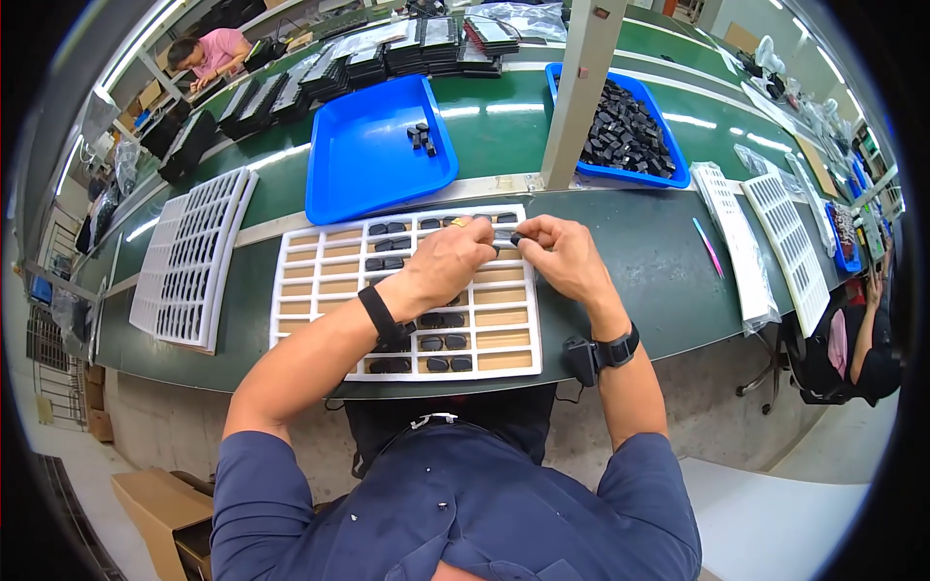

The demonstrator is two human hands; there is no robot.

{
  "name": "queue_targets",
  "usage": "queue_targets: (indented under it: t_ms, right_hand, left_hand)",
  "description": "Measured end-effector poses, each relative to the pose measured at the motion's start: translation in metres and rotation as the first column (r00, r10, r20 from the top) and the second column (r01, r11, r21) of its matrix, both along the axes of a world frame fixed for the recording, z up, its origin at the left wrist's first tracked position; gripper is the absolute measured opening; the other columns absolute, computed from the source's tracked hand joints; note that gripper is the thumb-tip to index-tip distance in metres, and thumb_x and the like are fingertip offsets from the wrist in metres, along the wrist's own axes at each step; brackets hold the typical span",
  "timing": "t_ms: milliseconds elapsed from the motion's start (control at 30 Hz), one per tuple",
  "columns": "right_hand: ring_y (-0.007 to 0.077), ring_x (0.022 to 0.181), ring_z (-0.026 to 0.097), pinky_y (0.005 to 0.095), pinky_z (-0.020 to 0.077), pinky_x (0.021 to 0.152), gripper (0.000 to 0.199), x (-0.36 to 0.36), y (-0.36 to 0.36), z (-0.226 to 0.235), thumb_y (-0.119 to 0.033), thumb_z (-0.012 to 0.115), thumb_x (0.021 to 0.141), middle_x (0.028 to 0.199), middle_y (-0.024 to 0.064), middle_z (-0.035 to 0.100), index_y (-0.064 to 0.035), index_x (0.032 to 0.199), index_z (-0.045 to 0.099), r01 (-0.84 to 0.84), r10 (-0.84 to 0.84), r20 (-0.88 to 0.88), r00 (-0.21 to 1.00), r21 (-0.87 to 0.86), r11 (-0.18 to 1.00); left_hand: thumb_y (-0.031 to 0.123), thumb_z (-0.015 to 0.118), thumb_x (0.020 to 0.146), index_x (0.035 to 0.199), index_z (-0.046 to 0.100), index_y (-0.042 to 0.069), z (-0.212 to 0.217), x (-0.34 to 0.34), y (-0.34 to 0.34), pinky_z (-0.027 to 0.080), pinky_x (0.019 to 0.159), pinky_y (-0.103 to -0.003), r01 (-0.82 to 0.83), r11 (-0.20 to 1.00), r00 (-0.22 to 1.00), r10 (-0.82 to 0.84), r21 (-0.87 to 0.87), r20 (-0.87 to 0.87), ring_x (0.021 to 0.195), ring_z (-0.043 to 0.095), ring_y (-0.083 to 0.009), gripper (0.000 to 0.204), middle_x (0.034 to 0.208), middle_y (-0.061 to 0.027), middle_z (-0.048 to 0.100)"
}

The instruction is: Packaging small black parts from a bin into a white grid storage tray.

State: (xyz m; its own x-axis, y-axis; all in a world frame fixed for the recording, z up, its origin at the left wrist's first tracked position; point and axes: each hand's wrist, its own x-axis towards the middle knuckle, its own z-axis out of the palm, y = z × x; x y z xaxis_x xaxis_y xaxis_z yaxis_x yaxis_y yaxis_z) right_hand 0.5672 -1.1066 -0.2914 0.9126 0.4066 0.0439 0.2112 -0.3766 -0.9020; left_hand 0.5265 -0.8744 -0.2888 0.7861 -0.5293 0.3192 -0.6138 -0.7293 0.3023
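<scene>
A: Small black part point(515, 238) pinched between both hands, right above the top right corner of the white grid tray point(320, 259).

B: Grip state?

A: Left hand point(453, 254) fingers curled shut around its end of the part. Right hand point(565, 254) thumb and forefinger closed on the other end. Part is mostly hidden by the fingers, so I can't tell its exact shape.

B: Tray fill?

A: Partial, by my read. Black parts sit in the top row, a few cells in the second and third rows, and along the bottom 2 rows near the left wrist. Most cells on the left side and the right column show bare tan bottoms. The left forearm covers several cells, so no count there.

B: Stock?

A: Blue bin point(668, 172) behind the right, heaped with black parts. Second blue tray point(358, 165) behind the grid tray, nearly bare, just a few black pieces point(421, 137).

B: Obstructions?

A: Grey upright post point(579, 92) stands between the 2 blue bins, in the reach line to the full bin. Stack of white grid trays point(189, 257) far left, more white trays point(780, 232) far right, pink pen point(707, 246) beside them. Another person point(205, 53) works at the far left end of the bench.
</scene>
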Motion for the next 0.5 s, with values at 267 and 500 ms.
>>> queue_targets:
  t_ms: [267,500]
  right_hand:
    - [0.0321,0.085,0.066,0.0434,0.0540,0.080,0.027,-0.001,0.005,-0.009,-0.020,0.075,0.089,0.090,0.0171,0.071,-0.0020,0.109,0.076,-0.036,0.104,0.325,0.940,-0.209,0.977]
    - [0.0312,0.082,0.066,0.0440,0.0533,0.077,0.021,0.002,0.006,-0.013,-0.021,0.076,0.089,0.082,0.0153,0.069,-0.0048,0.101,0.076,-0.058,0.104,0.266,0.959,-0.173,0.983]
  left_hand:
    - [0.000,0.063,0.086,0.086,0.073,0.001,0.000,0.000,0.001,0.057,0.084,-0.043,0.086,0.994,0.995,-0.089,0.071,0.039,0.094,0.067,-0.0333,0.010,0.104,-0.0117,0.066]
    - [0.000,0.063,0.086,0.083,0.073,0.001,0.000,-0.005,0.000,0.057,0.082,-0.043,0.053,0.999,0.999,-0.053,0.009,0.000,0.092,0.069,-0.0331,0.011,0.101,-0.0114,0.069]
